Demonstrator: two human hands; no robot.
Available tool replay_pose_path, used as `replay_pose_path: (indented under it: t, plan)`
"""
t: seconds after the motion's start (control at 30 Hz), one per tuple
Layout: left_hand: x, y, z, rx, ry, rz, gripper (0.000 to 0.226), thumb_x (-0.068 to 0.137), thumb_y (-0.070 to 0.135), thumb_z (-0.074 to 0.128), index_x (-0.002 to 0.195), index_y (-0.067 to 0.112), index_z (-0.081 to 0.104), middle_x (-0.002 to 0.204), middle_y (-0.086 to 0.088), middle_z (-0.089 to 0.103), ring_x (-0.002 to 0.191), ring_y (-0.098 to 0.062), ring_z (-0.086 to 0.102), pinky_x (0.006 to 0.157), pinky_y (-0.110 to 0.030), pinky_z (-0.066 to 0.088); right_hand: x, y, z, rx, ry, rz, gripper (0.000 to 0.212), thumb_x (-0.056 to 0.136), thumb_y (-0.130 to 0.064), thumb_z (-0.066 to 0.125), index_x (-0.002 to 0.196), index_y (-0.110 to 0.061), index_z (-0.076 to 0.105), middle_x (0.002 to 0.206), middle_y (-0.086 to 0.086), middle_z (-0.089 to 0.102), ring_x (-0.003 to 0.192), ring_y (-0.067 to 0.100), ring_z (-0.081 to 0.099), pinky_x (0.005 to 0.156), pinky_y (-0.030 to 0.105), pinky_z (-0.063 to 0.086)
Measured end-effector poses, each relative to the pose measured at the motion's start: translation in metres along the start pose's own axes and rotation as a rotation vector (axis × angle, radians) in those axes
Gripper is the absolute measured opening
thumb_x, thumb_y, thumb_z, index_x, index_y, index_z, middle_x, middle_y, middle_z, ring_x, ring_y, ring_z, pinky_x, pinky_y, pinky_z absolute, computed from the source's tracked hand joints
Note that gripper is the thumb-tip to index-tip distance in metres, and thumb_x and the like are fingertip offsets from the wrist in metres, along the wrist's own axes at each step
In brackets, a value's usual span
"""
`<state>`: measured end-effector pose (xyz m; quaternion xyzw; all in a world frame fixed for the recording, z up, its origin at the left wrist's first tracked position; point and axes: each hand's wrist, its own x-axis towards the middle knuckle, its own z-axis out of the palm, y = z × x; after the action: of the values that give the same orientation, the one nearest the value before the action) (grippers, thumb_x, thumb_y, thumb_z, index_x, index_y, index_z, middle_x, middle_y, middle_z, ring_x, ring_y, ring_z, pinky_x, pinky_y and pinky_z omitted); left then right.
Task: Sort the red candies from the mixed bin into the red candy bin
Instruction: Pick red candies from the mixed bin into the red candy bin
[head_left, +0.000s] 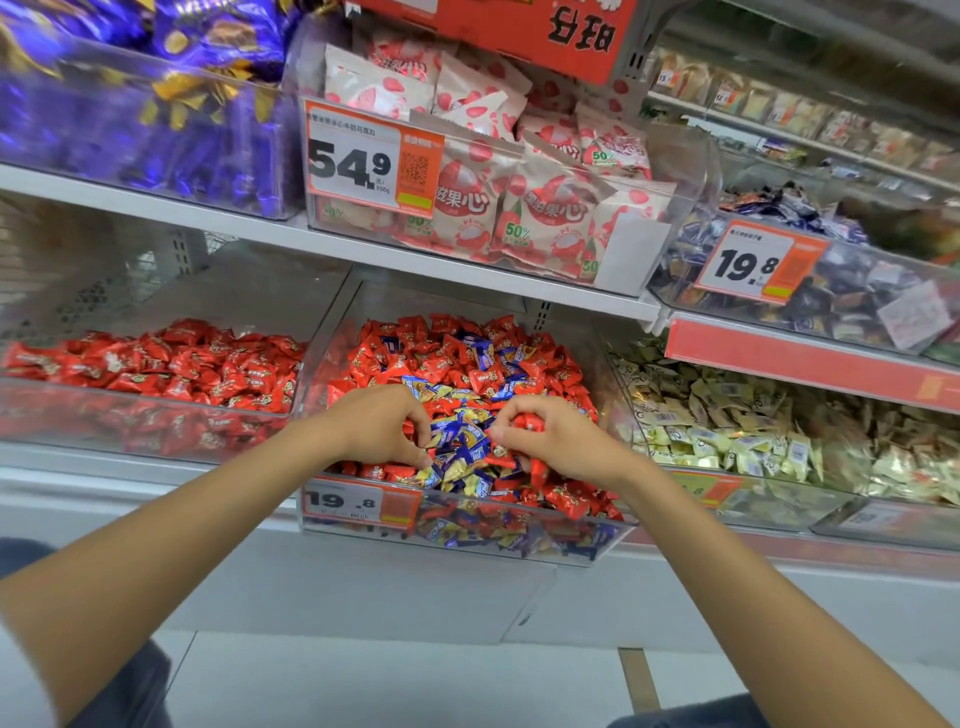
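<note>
The clear mixed bin (467, 540) on the lower shelf holds red candies (441, 353) mixed with blue and gold ones (462, 441). Both hands are inside it near the front. My left hand (376, 428) has its fingers curled down into the pile; a red wrapper shows between fingers and thumb. My right hand (556, 441) grips several red candies (524, 423) in curled fingers. To the left stands the red candy bin (145, 431), filled with red candies only.
A bin of pale cream candies (753, 436) sits to the right. The upper shelf carries purple-wrapped sweets (156, 104), white strawberry packets (498, 197) and dark assorted candies (831, 291). Price tags hang on the bin fronts. White floor lies below.
</note>
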<state>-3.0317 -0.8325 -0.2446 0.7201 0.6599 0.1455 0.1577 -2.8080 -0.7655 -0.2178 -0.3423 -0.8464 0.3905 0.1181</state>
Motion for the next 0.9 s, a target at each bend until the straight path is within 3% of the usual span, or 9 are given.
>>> replay_pose_path:
  t: [0.2,0.33,0.4,0.47,0.57,0.63,0.73,0.83,0.9]
  plan:
    - [-0.003,-0.010,-0.006,-0.229,0.067,0.030,0.017,0.080,0.032,0.074,0.081,0.027,0.058,0.091,0.007,0.063,0.084,-0.018,0.057,0.074,-0.034,0.047,-0.007,0.001,-0.016,0.112,0.121,0.038,0.013,0.094,-0.022,0.061,0.098,-0.010,0.064,0.057,0.005,0.060,0.044,0.013,0.049,0.045,0.021,0.042]
    - [-0.008,-0.009,-0.009,-0.248,0.118,0.023,0.026,0.086,0.036,0.065,0.110,0.028,0.060,0.121,0.014,0.055,0.106,-0.012,0.055,0.091,-0.033,0.046,-0.006,0.002,-0.022,0.079,0.184,0.029,0.015,0.094,-0.026,0.060,0.098,-0.013,0.068,0.059,-0.009,0.062,0.044,0.010,0.049,0.047,0.028,0.041]
    - [-0.007,-0.006,-0.012,-0.227,0.198,0.041,0.018,0.088,0.036,0.062,0.102,0.024,0.061,0.107,0.003,0.063,0.082,0.000,0.058,0.077,-0.025,0.048,-0.003,0.003,-0.024,0.101,0.237,0.037,0.023,0.093,-0.031,0.061,0.092,-0.009,0.064,0.060,-0.003,0.058,0.046,0.013,0.048,0.048,0.031,0.040]
    - [-0.002,-0.005,-0.014,-0.221,0.257,0.049,0.014,0.090,0.035,0.060,0.093,0.021,0.058,0.077,0.000,0.059,0.050,0.000,0.047,0.052,-0.017,0.036,0.003,0.004,-0.026,0.117,0.286,0.037,0.028,0.090,-0.031,0.065,0.085,-0.004,0.058,0.059,0.005,0.057,0.044,0.013,0.048,0.044,0.025,0.041]
    - [0.012,-0.011,-0.017,-0.227,0.298,0.024,0.017,0.091,0.034,0.060,0.092,0.018,0.055,0.059,-0.003,0.047,0.041,-0.008,0.034,0.050,-0.025,0.030,0.018,0.008,-0.031,0.091,0.341,0.014,0.024,0.086,-0.021,0.071,0.079,-0.006,0.053,0.065,0.011,0.063,0.047,0.008,0.054,0.047,0.024,0.045]
    - [0.025,-0.016,-0.017,-0.238,0.312,0.003,0.016,0.091,0.033,0.060,0.089,0.018,0.054,0.066,-0.005,0.055,0.045,-0.010,0.038,0.055,-0.030,0.036,0.034,0.013,-0.033,0.014,0.352,-0.005,0.017,0.086,-0.014,0.070,0.084,-0.004,0.056,0.069,0.009,0.064,0.047,0.002,0.052,0.050,0.022,0.042]
    - [0.048,-0.024,-0.015,-0.246,0.320,-0.037,0.007,0.095,0.025,0.055,0.099,0.020,0.057,0.095,-0.008,0.067,0.062,-0.031,0.057,0.064,-0.038,0.049,0.061,0.018,-0.032,-0.103,0.350,-0.037,0.009,0.088,-0.015,0.067,0.095,-0.011,0.062,0.070,0.002,0.058,0.041,-0.001,0.041,0.047,0.016,0.033]
    - [0.074,-0.028,-0.012,-0.208,0.296,-0.101,0.024,0.099,0.022,0.048,0.121,0.018,0.055,0.112,-0.010,0.065,0.058,-0.024,0.056,0.065,-0.040,0.047,0.091,0.024,-0.025,-0.302,0.332,-0.033,0.020,0.086,-0.033,0.071,0.098,-0.018,0.064,0.077,0.011,0.065,0.050,0.010,0.044,0.049,0.025,0.036]
    - [0.085,-0.029,-0.011,-0.138,0.277,-0.144,0.029,0.098,0.028,0.050,0.123,0.016,0.056,0.115,-0.012,0.064,0.063,-0.017,0.055,0.067,-0.032,0.042,0.105,0.027,-0.020,-0.499,0.264,0.007,0.035,0.081,-0.047,0.071,0.103,-0.020,0.064,0.090,0.003,0.066,0.070,0.015,0.056,0.063,0.032,0.048]
